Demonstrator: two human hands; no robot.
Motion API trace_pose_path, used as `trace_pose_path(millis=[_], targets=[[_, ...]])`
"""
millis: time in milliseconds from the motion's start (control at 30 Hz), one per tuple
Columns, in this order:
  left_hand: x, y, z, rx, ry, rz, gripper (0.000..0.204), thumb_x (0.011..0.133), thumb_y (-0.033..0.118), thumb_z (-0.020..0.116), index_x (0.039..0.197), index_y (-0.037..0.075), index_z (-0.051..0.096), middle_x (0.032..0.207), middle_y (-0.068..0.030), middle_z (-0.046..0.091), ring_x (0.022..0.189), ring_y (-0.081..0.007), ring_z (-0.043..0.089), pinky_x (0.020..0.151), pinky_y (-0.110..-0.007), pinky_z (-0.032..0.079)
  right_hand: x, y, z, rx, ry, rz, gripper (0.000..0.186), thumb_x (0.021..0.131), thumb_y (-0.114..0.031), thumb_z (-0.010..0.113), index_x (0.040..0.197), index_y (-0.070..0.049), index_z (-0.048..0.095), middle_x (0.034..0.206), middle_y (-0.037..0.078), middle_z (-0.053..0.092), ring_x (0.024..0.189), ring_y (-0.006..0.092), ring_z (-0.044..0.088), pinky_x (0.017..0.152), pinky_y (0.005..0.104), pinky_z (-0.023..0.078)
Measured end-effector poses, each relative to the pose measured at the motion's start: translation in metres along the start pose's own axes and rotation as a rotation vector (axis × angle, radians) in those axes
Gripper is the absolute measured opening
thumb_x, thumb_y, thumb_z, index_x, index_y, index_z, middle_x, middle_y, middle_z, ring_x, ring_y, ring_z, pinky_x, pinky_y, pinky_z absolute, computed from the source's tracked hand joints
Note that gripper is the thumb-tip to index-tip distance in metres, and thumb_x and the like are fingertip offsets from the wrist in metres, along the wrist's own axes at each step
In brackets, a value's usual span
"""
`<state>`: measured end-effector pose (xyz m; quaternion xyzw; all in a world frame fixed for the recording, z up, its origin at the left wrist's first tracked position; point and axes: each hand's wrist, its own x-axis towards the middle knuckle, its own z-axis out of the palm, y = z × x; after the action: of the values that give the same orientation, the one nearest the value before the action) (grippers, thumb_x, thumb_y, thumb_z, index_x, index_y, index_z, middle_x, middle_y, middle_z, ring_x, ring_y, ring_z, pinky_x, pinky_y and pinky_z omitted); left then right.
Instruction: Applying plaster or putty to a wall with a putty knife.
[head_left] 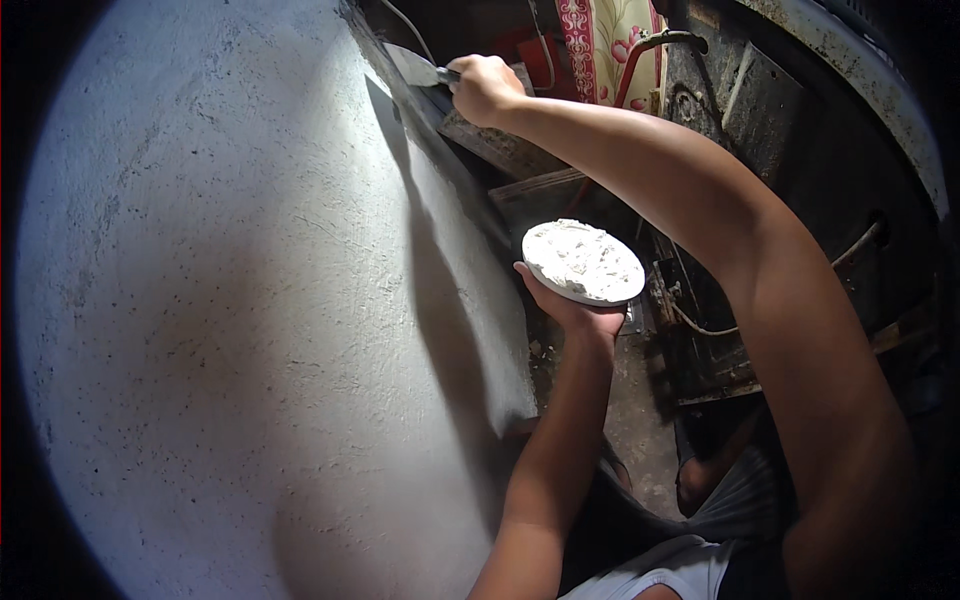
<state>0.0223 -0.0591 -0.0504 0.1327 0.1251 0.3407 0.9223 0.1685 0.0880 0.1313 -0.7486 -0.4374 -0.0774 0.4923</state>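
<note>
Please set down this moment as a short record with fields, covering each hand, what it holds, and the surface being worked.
Left hand: left hand held palm up under a round white plate, carrying it level
Plate contents: heaped white putty
Right hand: right hand stretched up, gripping the handle of a putty knife
Blade: laid against the wall's upper edge
Surface: white wall, rough and speckled, brightly lit, with the arm's shadow across it
Background: dark clutter, a red pipe, a flowered cloth

Bright light on wall (230, 300); arm shadow across it; dark fisheye rim.
</note>
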Motion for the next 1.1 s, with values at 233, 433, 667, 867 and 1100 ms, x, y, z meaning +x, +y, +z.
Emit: trace_pose_path(millis=[233, 433, 667, 867, 1100], targets=[[0.000, -0.003, 0.009, -0.050, 0.108, 0.035, 0.098, 0.085, 0.089, 0.039, 0.150, 0.016, 0.047, 0.155, -0.0098, 0.046, 0.140, -0.0375, 0.044, 0.116, -0.059, 0.035, 0.029, -0.028, 0.020, -0.124, 0.066, -0.181, 0.014, 0.092, -0.014, 0.066, 0.093, -0.001, 0.071, 0.095, 0.023, 0.071, 0.093, 0.0433, 0.070, 0.081, 0.0488, 0.058], [-0.006, 0.011, 0.010, -0.073, -0.042, 0.007, 0.097, 0.090, 0.088, 0.028, 0.155, 0.017, 0.037, 0.154, -0.0095, 0.045, 0.140, -0.0346, 0.045, 0.113, -0.054, 0.040, -0.070, -0.002, 0.032, 0.024, 0.076, -0.551, 0.014, 0.092, -0.012, 0.066, 0.101, -0.001, 0.066, 0.095, 0.021, 0.069, 0.091, 0.0433, 0.069, 0.078, 0.0498, 0.056], [0.005, 0.002, -0.002, -0.105, -0.076, -0.038, 0.101, 0.088, 0.090, 0.020, 0.156, 0.018, 0.038, 0.159, -0.0109, 0.040, 0.144, -0.0381, 0.041, 0.117, -0.059, 0.032, -0.063, 0.021, 0.001, -0.020, 0.198, -0.360, 0.021, 0.092, -0.024, 0.066, 0.101, -0.007, 0.076, 0.099, 0.020, 0.073, 0.094, 0.0415, 0.071, 0.081, 0.0501, 0.057], [0.002, 0.010, 0.007, 0.026, 0.097, 0.055, 0.108, 0.083, 0.094, 0.017, 0.156, 0.019, 0.039, 0.162, -0.0109, 0.037, 0.147, -0.0387, 0.037, 0.120, -0.061, 0.026, -0.003, -0.002, 0.004, -0.164, 0.082, -0.079, 0.023, 0.095, -0.027, 0.067, 0.103, -0.007, 0.076, 0.100, 0.023, 0.072, 0.096, 0.0429, 0.069, 0.084, 0.0485, 0.056], [-0.004, 0.015, 0.016, -0.065, 0.100, 0.040, 0.104, 0.086, 0.092, 0.031, 0.158, 0.017, 0.036, 0.162, -0.0102, 0.036, 0.148, -0.0371, 0.034, 0.120, -0.060, 0.026, -0.052, -0.024, 0.044, 0.029, 0.130, -0.255, 0.020, 0.086, -0.009, 0.056, 0.082, 0.003, 0.071, 0.094, 0.028, 0.070, 0.093, 0.0475, 0.069, 0.081, 0.0513, 0.056]])
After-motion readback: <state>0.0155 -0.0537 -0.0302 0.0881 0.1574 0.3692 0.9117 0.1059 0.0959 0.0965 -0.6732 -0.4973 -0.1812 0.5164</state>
